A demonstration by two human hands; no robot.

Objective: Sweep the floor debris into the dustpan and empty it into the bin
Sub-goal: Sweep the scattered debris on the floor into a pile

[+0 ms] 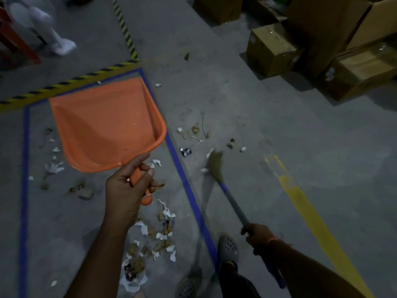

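Grey concrete floor (279, 130), blue tape lines, scraps still scattered.
We've got the left hand (126, 190) wrapped round the orange plastic dustpan (103, 125), held off the floor; the right hand (257, 235) grips the blue-handled straw broom (217, 164). Best: gather the paper and cardboard debris (156, 235) with short strokes first, then set the pan lip flat.

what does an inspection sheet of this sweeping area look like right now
surface: grey concrete floor with blue tape lines and hazard striping
job's things: orange dustpan held off the floor, pan looks empty; broom head down among the scraps; bin not in view
clutter: paper and cardboard scraps scattered
grippers: left hand grips the dustpan handle; right hand grips the broom handle
cables: nothing seen
surroundings: cardboard boxes at upper right
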